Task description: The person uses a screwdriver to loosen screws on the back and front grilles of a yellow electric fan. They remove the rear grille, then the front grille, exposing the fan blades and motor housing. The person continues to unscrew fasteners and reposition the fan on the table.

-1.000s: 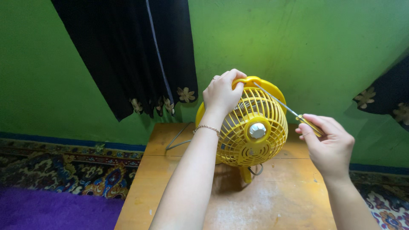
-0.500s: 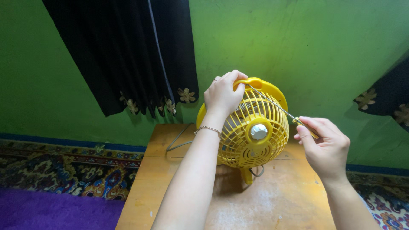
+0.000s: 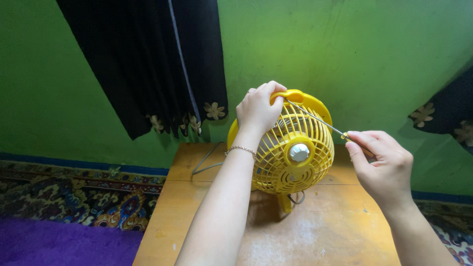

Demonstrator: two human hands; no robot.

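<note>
Fan [image 3: 290, 162] mid-table, left hand [image 3: 257, 109] gripping its top, right hand [image 3: 384, 165] clasping screwdriver [image 3: 320, 120].

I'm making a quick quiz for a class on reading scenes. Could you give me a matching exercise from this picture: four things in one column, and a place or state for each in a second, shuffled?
Things:
1. left hand
2. right hand
3. yellow fan
4. black curtain

Places or states:
A. hangs against the green wall
B. stands on the wooden table
C. grips the handle on top of the fan
D. holds a screwdriver, shaft aimed at the fan's top

Pairs: 1-C, 2-D, 3-B, 4-A
</note>
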